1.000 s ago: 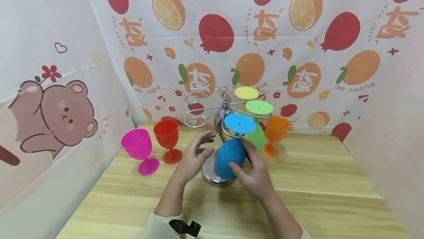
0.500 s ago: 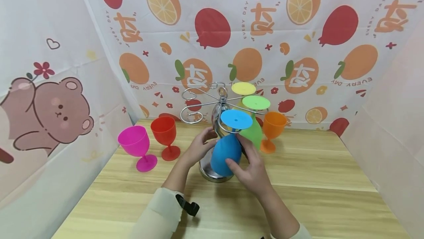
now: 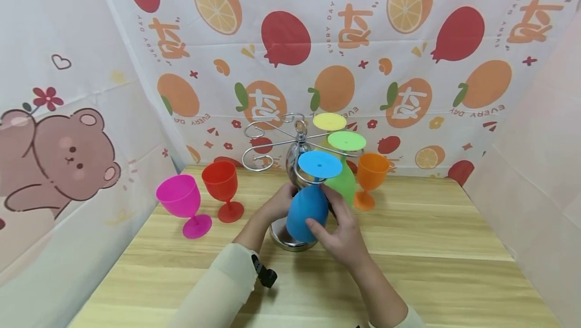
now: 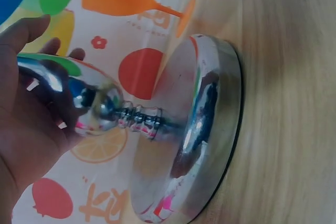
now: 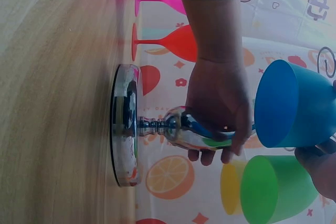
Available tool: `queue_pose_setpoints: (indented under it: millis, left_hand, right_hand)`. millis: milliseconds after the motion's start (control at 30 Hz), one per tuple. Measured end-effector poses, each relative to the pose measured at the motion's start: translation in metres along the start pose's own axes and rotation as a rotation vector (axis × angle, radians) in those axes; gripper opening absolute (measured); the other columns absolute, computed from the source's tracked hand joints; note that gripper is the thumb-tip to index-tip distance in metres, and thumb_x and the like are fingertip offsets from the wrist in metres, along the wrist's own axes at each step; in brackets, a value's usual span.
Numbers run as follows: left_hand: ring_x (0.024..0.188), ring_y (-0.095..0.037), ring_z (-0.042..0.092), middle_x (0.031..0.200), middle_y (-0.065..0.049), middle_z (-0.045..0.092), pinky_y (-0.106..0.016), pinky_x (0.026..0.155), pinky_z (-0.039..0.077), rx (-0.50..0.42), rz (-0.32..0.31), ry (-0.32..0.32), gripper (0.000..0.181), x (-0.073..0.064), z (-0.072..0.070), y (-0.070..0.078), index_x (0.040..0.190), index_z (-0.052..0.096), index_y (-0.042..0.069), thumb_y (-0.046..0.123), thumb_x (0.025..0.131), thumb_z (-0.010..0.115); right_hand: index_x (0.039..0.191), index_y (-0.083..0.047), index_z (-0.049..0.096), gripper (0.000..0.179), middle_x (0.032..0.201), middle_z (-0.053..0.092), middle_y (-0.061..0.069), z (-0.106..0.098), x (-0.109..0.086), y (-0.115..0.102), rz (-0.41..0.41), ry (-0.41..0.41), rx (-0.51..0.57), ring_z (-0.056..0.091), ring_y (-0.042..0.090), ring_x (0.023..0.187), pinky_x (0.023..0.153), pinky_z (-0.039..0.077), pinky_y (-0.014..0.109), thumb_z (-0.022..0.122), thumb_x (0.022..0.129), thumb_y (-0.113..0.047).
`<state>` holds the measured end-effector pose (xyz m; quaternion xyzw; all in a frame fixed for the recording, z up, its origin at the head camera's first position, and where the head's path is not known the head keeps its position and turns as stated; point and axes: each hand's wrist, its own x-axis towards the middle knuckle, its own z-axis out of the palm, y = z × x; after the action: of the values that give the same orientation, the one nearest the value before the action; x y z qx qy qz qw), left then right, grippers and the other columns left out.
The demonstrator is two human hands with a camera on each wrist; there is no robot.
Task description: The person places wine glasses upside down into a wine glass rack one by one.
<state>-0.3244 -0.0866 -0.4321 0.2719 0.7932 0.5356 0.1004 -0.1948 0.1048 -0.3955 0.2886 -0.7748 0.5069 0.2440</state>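
A chrome goblet rack (image 3: 300,139) with curled wire arms stands on the wooden table. My left hand (image 3: 278,206) grips its bulbous stem, fingers wrapped round it in both wrist views. An upside-down blue goblet (image 3: 305,217) hangs by its foot in a front loop, bowl slightly tilted. My right hand (image 3: 341,232) holds that bowl from the right side, thumb in front; its other fingers are partly hidden behind the bowl. Beyond it hang a green goblet (image 3: 343,184) and a yellow goblet (image 3: 329,121), both inverted; the yellow bowl is mostly hidden in the head view.
Upright on the left stand a magenta goblet (image 3: 180,199) and a red goblet (image 3: 221,184). An orange goblet (image 3: 372,172) stands upright behind the rack on the right. Wire loops on the rack's left side hold nothing. A fruit-print cloth (image 3: 286,38) hangs close behind the table.
My left hand has moved in from beside the rack, and its fingers have closed round the stem. My right hand stays on the blue goblet. The head view has shifted slightly.
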Motion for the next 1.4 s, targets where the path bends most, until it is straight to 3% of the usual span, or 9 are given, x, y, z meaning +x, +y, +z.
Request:
queue_pose_setpoints:
  millis: [133, 500, 667, 833, 967, 1100, 1267, 1400]
  left_hand:
    - [0.107, -0.026, 0.063, 0.121, -0.015, 0.064, -0.045, 0.094, 0.053, -0.028, -0.016, -0.003, 0.043, 0.004, 0.001, -0.005, 0.128, 0.056, 0.004, 0.016, 0.089, 0.070]
    - [0.125, -0.032, 0.054, 0.135, -0.016, 0.056, -0.050, 0.106, 0.043, -0.072, -0.024, -0.030, 0.055, 0.010, 0.006, -0.022, 0.140, 0.043, 0.006, 0.013, 0.091, 0.067]
    - [0.125, -0.034, 0.054, 0.132, -0.018, 0.057, -0.051, 0.106, 0.043, -0.093, -0.005, -0.019, 0.053, 0.010, 0.008, -0.026, 0.137, 0.044, 0.005, 0.011, 0.090, 0.066]
    - [0.122, -0.036, 0.055, 0.129, -0.020, 0.058, -0.050, 0.106, 0.043, -0.067, 0.026, 0.068, 0.048, 0.007, 0.013, -0.023, 0.133, 0.047, 0.001, 0.008, 0.090, 0.065]
    - [0.110, -0.033, 0.061, 0.114, -0.022, 0.064, -0.048, 0.100, 0.048, -0.040, -0.031, 0.170, 0.033, 0.010, 0.019, -0.022, 0.118, 0.055, -0.005, 0.003, 0.087, 0.064]
    - [0.091, -0.024, 0.065, 0.094, -0.016, 0.069, -0.042, 0.090, 0.053, -0.002, -0.107, 0.261, 0.015, 0.016, 0.024, -0.023, 0.100, 0.063, -0.005, -0.001, 0.086, 0.060]
    - [0.071, -0.018, 0.060, 0.076, -0.013, 0.068, -0.035, 0.073, 0.053, 0.081, -0.106, 0.348, 0.008, 0.021, 0.030, -0.020, 0.083, 0.066, -0.006, -0.002, 0.085, 0.059]
    - [0.068, -0.020, 0.059, 0.074, -0.015, 0.068, -0.035, 0.069, 0.053, 0.117, -0.112, 0.404, 0.012, 0.023, 0.034, -0.018, 0.080, 0.067, -0.006, 0.001, 0.086, 0.060]
  right_hand:
    - [0.153, -0.018, 0.034, 0.076, 0.153, 0.040, 0.005, 0.000, 0.000, -0.001, 0.008, -0.004, 0.001, 0.043, 0.026, 0.138, 0.103, 0.046, 0.048, 0.073, 0.088, -0.013]
    - [0.153, -0.017, 0.033, 0.076, 0.154, 0.038, 0.005, 0.001, -0.001, 0.001, 0.005, -0.014, 0.007, 0.042, 0.027, 0.139, 0.103, 0.045, 0.049, 0.073, 0.088, -0.013]
    - [0.153, -0.017, 0.033, 0.076, 0.154, 0.038, 0.005, 0.000, -0.001, 0.000, 0.007, -0.018, 0.011, 0.041, 0.027, 0.140, 0.103, 0.045, 0.050, 0.073, 0.089, -0.012]
    - [0.153, -0.018, 0.032, 0.075, 0.155, 0.037, 0.004, -0.001, -0.001, -0.001, 0.013, -0.017, 0.017, 0.040, 0.026, 0.140, 0.104, 0.045, 0.049, 0.072, 0.089, -0.012]
    - [0.154, -0.018, 0.031, 0.076, 0.156, 0.036, 0.004, -0.001, 0.001, 0.001, 0.018, -0.010, 0.019, 0.040, 0.026, 0.141, 0.105, 0.044, 0.049, 0.072, 0.089, -0.011]
    - [0.153, -0.018, 0.033, 0.074, 0.155, 0.037, 0.004, -0.002, 0.001, 0.006, 0.030, 0.013, 0.028, 0.041, 0.028, 0.140, 0.104, 0.044, 0.051, 0.071, 0.090, -0.010]
    - [0.152, -0.020, 0.034, 0.071, 0.156, 0.036, 0.005, -0.005, 0.004, 0.010, 0.058, 0.039, 0.016, 0.041, 0.031, 0.140, 0.103, 0.043, 0.054, 0.069, 0.091, -0.011]
    - [0.152, -0.023, 0.034, 0.071, 0.156, 0.036, 0.004, -0.007, 0.009, 0.013, 0.073, 0.060, -0.009, 0.042, 0.032, 0.139, 0.102, 0.044, 0.055, 0.070, 0.091, -0.014]
